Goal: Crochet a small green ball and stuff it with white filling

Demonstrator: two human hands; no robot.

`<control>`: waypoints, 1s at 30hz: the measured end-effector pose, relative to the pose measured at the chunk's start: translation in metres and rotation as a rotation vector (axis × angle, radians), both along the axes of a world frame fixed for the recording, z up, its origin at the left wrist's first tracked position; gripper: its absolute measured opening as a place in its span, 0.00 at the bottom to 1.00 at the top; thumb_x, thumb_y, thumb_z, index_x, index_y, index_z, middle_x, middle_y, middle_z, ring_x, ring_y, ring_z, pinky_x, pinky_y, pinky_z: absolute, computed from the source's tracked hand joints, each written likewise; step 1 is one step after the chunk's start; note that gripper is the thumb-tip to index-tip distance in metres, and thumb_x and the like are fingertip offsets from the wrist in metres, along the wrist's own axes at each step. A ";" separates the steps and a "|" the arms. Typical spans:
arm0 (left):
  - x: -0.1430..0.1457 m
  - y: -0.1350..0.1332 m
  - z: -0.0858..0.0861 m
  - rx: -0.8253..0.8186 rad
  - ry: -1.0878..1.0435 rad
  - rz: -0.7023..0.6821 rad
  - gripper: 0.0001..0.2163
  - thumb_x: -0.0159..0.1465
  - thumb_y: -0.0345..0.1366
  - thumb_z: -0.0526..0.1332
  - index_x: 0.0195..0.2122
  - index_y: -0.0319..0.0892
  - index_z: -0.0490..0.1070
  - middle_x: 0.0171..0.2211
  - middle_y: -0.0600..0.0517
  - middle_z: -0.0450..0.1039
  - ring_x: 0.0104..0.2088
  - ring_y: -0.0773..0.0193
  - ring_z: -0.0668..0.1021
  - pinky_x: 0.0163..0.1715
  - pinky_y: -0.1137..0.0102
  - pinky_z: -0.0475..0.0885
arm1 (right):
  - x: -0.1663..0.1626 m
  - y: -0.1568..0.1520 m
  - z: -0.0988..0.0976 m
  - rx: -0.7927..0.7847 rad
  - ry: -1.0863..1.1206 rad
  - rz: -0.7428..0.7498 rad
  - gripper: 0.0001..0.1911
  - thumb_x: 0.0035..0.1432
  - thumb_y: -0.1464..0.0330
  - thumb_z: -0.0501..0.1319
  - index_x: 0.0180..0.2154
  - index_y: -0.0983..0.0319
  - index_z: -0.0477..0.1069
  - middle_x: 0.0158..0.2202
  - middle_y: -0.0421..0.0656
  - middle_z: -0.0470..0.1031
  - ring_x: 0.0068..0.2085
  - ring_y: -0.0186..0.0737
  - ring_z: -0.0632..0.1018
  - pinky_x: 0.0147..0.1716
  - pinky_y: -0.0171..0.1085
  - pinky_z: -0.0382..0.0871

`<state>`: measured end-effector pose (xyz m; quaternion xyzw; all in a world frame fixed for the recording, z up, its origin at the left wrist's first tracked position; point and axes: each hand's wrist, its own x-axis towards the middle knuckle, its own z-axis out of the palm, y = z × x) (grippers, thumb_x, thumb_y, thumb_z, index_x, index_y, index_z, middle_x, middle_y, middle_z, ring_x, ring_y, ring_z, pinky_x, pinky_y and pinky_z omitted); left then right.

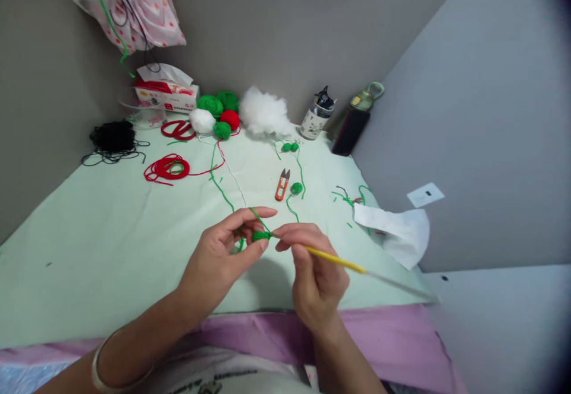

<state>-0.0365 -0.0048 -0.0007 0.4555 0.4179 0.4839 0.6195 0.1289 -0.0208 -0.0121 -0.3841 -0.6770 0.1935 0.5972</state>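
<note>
A small green crochet piece (261,236) is pinched between the thumb and fingers of my left hand (223,248), its index finger stretched forward with green yarn running up past it. My right hand (314,269) grips a crochet hook (335,258) with a yellow handle. The hook's tip meets the right end of the green piece. From my left hand a green strand leads back over the table towards the yarn balls. Just beyond my hands lie orange thread snips (282,185) and a small green crocheted ball (296,188) with a yarn tail.
Green yarn balls (210,106), a white ball (202,121) and a red ball (229,120) sit at the back, beside white stuffing (264,113). Red scissors (178,130), black yarn (113,138), a tissue box (167,95), a pen cup (316,120) and a phone (352,132) stand around.
</note>
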 end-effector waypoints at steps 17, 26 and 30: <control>0.006 0.003 0.004 -0.206 -0.325 -0.147 0.15 0.61 0.36 0.75 0.50 0.52 0.85 0.41 0.52 0.79 0.44 0.65 0.75 0.43 0.75 0.69 | -0.006 0.009 0.001 -0.079 0.191 0.012 0.09 0.71 0.71 0.61 0.43 0.55 0.81 0.38 0.43 0.84 0.41 0.41 0.82 0.37 0.41 0.79; 0.003 0.008 0.001 -0.359 -0.466 -0.171 0.16 0.61 0.38 0.76 0.50 0.43 0.85 0.27 0.58 0.67 0.24 0.75 0.60 0.37 0.75 0.69 | 0.002 0.004 -0.004 0.074 -0.078 -0.126 0.15 0.69 0.75 0.62 0.49 0.53 0.82 0.43 0.45 0.83 0.41 0.42 0.83 0.38 0.41 0.80; 0.001 0.009 0.002 -0.346 -0.479 -0.159 0.14 0.61 0.35 0.75 0.49 0.44 0.86 0.26 0.59 0.66 0.26 0.74 0.64 0.43 0.71 0.72 | 0.005 0.012 0.003 -0.216 0.403 0.043 0.09 0.70 0.68 0.63 0.38 0.56 0.82 0.33 0.41 0.80 0.28 0.35 0.77 0.29 0.37 0.75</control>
